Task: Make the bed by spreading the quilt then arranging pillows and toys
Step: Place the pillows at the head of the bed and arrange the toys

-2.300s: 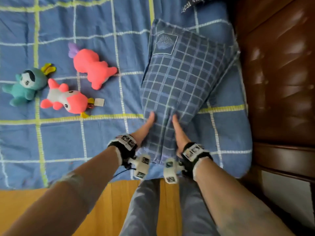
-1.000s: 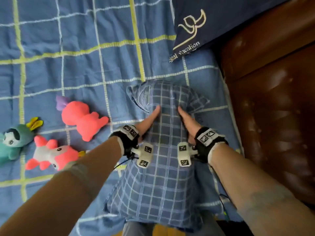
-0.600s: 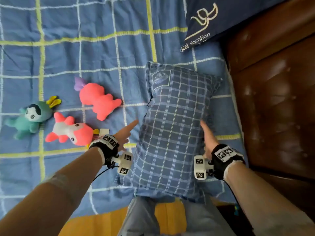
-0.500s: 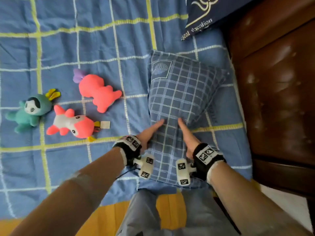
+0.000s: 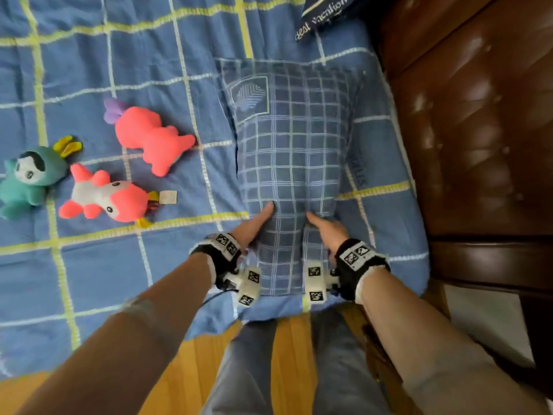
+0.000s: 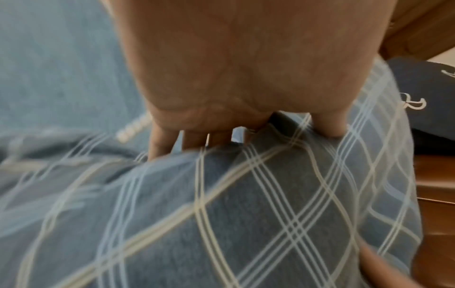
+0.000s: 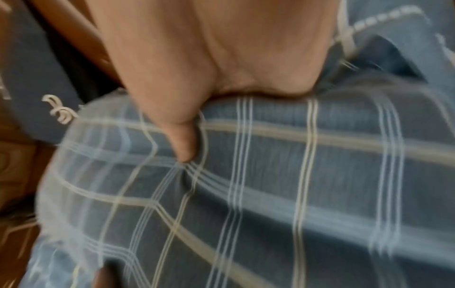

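Across the blue grid-checked quilt (image 5: 119,265), both hands (image 5: 254,224) (image 5: 324,227) are gripping the navy plaid pillow (image 5: 293,151); uneven pinching is risking it bunching crooked.

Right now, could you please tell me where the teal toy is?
In the head view, the teal toy lies on the quilt at far left, beside the pink-and-white toy.

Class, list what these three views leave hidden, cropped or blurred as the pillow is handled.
- Right hand fingers: right wrist view, tucked behind the pillow; only the thumb shows.
- Dark pillow: head view, cut off by the top edge, its lettering partial.
- Left hand fingertips: left wrist view, sunk behind the pillow fold, blurred.
- Quilt print beside the pillow: head view, too blurred to read.
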`<move>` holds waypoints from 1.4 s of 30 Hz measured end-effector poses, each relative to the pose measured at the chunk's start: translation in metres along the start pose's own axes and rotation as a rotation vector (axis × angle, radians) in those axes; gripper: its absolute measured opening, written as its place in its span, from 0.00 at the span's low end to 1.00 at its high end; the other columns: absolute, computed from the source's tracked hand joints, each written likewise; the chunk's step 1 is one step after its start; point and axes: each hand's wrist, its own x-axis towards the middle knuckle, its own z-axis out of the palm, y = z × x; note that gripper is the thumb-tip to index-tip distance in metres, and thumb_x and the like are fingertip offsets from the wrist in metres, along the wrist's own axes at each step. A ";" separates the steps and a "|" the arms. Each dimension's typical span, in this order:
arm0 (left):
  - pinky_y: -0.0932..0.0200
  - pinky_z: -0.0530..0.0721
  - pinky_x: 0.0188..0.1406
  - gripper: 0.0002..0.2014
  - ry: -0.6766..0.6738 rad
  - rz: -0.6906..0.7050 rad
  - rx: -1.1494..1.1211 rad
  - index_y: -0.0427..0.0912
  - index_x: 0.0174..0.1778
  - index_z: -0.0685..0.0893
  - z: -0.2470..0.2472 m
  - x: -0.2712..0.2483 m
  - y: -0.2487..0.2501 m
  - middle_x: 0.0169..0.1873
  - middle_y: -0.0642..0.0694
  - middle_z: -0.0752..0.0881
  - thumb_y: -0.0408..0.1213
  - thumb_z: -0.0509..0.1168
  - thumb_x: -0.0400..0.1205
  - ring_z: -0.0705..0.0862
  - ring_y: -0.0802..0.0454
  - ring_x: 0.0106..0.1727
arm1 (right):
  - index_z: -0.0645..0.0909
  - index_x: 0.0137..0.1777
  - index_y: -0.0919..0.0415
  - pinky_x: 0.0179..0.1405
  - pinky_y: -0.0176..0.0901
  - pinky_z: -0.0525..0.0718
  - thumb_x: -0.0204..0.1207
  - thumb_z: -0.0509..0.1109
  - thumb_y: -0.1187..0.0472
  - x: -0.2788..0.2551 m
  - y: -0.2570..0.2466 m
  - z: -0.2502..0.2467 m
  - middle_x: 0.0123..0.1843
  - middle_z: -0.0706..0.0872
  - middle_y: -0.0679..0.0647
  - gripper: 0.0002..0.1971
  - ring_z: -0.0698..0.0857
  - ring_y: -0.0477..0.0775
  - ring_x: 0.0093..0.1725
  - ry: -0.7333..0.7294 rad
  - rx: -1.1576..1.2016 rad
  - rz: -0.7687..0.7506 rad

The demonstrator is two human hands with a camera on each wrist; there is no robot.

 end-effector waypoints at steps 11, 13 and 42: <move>0.43 0.86 0.56 0.29 0.113 0.117 -0.270 0.49 0.56 0.88 0.085 -0.038 0.092 0.54 0.43 0.92 0.70 0.64 0.74 0.90 0.43 0.55 | 0.83 0.42 0.74 0.36 0.50 0.81 0.73 0.74 0.48 -0.041 -0.128 -0.126 0.36 0.86 0.65 0.23 0.78 0.52 0.34 0.283 -0.022 -0.519; 0.38 0.79 0.68 0.41 0.131 0.141 -0.232 0.53 0.64 0.86 0.100 -0.016 0.115 0.62 0.45 0.88 0.77 0.69 0.62 0.86 0.42 0.64 | 0.80 0.35 0.70 0.37 0.52 0.81 0.71 0.74 0.44 -0.042 -0.150 -0.158 0.32 0.85 0.61 0.25 0.78 0.56 0.31 0.331 -0.094 -0.592; 0.51 0.71 0.75 0.35 0.593 0.191 0.009 0.40 0.83 0.63 -0.017 -0.032 0.117 0.75 0.39 0.74 0.50 0.66 0.83 0.75 0.41 0.75 | 0.67 0.78 0.57 0.75 0.53 0.72 0.70 0.75 0.50 -0.010 -0.174 -0.035 0.77 0.75 0.59 0.37 0.74 0.64 0.75 0.162 -0.657 -0.438</move>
